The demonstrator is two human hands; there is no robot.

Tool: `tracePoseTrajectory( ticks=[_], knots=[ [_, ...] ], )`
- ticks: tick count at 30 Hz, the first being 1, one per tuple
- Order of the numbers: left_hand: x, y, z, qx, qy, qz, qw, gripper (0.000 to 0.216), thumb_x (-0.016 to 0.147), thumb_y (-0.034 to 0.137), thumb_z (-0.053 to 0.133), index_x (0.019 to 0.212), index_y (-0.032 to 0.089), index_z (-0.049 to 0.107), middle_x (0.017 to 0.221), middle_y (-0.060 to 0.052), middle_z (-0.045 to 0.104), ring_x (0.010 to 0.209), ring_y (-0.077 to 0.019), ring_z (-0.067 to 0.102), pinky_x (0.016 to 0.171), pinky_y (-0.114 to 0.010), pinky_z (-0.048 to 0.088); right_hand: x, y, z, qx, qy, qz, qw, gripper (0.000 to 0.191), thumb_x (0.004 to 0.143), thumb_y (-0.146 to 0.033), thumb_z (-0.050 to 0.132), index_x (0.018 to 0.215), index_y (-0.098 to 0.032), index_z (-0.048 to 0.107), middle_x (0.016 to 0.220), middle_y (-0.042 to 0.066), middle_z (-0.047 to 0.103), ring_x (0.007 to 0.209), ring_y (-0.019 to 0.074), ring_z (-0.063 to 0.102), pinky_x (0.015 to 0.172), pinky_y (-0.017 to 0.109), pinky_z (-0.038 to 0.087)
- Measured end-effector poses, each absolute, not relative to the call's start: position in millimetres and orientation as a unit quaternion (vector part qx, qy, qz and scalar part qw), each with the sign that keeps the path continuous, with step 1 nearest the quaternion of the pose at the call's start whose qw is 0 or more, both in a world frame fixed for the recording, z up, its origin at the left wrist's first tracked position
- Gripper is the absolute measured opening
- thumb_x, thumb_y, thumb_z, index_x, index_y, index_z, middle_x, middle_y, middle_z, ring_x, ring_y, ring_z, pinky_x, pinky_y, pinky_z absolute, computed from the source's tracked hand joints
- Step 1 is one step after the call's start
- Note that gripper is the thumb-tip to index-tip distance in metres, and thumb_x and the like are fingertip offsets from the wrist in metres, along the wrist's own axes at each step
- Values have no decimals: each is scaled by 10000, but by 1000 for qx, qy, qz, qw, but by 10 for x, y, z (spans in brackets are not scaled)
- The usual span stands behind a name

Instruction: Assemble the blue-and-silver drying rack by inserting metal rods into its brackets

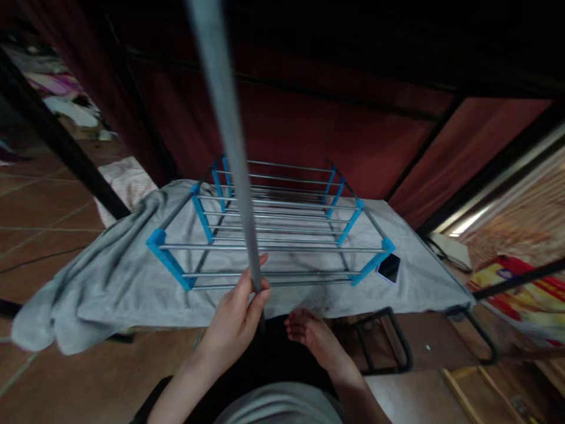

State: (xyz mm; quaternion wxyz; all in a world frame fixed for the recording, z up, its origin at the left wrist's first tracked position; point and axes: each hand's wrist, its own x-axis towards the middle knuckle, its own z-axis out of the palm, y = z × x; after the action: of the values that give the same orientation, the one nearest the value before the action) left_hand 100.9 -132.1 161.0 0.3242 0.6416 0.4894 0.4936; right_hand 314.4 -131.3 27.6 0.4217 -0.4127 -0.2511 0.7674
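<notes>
My left hand (241, 309) is closed around the lower part of a long grey metal tube (238, 159), which stands nearly upright and runs out of the top of the view. My right hand (313, 335) is held low to the right of the tube, its fingers apart and nothing in it. Beyond both hands, a rack of thin metal bars with blue plastic corner pieces (273, 248) lies on a grey blanket (110, 288). The tube crosses in front of the rack and hides part of its bars.
A phone (389, 268) lies on the blanket by the rack's right corner. Dark red curtains (282, 123) hang behind, between dark frame posts (66, 135). A black metal frame (401, 347) stands below the blanket's right edge. A colourful packet (521, 288) is at far right.
</notes>
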Motion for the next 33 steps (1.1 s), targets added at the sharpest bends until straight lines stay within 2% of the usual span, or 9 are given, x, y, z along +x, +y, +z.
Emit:
tracePoseTrajectory(
  ticks=[5,11,13,15,19,23,26,29,33],
  knots=[
    [1230,-1286,1420,780,456,357,238,425,1007,271,481,1427,304,542,1161,-44,755,1013,-213,740,888,-329,593,3278,-1241,556,-394,-239,692,555,304,699,-365,874,909,-195,736,902,59,757,820,187,694,783,318,550],
    [1549,-1117,1309,826,408,325,214,405,1028,272,427,1411,278,556,1312,-61,718,1157,-223,711,954,-329,585,3655,-1214,961,-395,-231,586,669,332,717,-356,873,993,-222,746,990,61,769,891,198,698,817,334,555],
    [1640,-1049,1289,841,398,314,189,410,1032,279,418,1416,274,563,1320,-67,712,1156,-225,709,954,-329,582,3788,-1226,1094,-383,-234,549,705,337,725,-350,867,1017,-235,744,1025,53,769,910,196,701,855,344,554],
    [1707,-991,1219,854,401,291,160,415,1034,275,409,1412,279,578,1250,-69,735,1068,-226,736,896,-327,596,3909,-1242,1204,-370,-236,517,735,336,752,-357,846,1051,-249,737,1070,46,766,950,197,702,902,357,547],
    [1732,-923,946,866,425,231,128,436,1035,252,384,1421,281,585,1127,-75,750,930,-229,749,796,-331,598,4105,-1265,1292,-358,-237,490,759,322,778,-331,823,1075,-249,727,1105,43,759,1005,195,696,971,359,527],
    [1662,-926,668,864,437,203,146,458,1040,260,359,1456,266,551,1215,-98,728,1071,-248,724,891,-369,586,4227,-1246,1170,-343,-221,502,763,232,750,-303,850,940,-248,728,960,4,756,899,169,696,931,339,548],
    [1611,-947,546,861,445,190,155,467,1037,253,346,1454,279,553,1275,-96,709,1138,-250,701,944,-393,570,4282,-1206,1001,-375,-210,493,756,280,734,-354,873,949,-245,731,942,5,753,884,163,690,859,306,561],
    [1532,-940,467,859,456,167,159,463,1032,274,342,1429,269,579,1235,-102,722,1072,-248,723,883,-375,584,4336,-1163,835,-405,-211,470,756,306,705,-373,895,921,-235,730,913,3,743,834,155,675,793,285,565],
    [1232,-890,308,839,503,137,154,437,1010,327,358,1314,252,662,1183,-102,732,989,-257,744,805,-352,596,4456,-1115,661,-410,-171,461,768,294,679,-358,913,776,-232,665,858,-22,710,756,128,654,784,274,576]
  ],
)
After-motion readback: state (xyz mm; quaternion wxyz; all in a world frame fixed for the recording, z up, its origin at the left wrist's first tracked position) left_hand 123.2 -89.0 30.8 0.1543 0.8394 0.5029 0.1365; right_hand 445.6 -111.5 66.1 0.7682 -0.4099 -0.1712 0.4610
